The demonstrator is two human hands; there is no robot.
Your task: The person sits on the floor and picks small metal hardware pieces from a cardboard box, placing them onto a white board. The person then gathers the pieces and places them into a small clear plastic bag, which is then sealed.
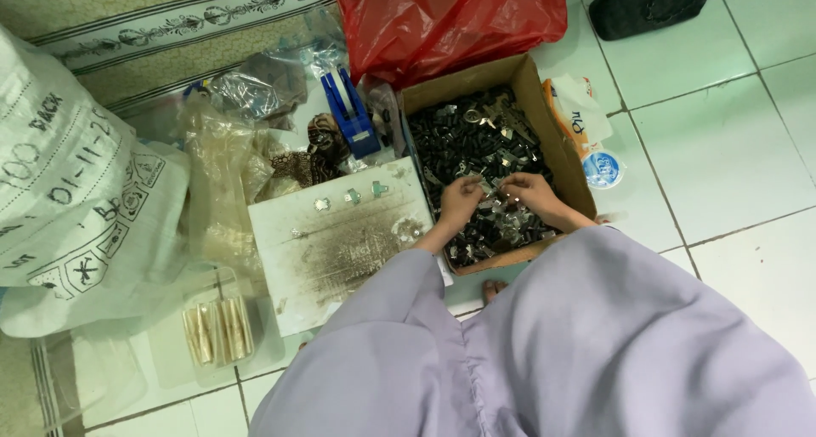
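Small metal parts [476,139] heaped in cardboard box [557,144], both hands [459,201] [529,190] sorting

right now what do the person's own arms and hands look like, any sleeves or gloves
Both hands are bare: no gloves, and no rings or watch that can be made out at this size. The left hand and right hand come out of long, loose sleeves of plain pale lilac-grey cloth, part of the same garment that fills the lower frame. The sleeves end at the wrists and carry no pattern or markings.
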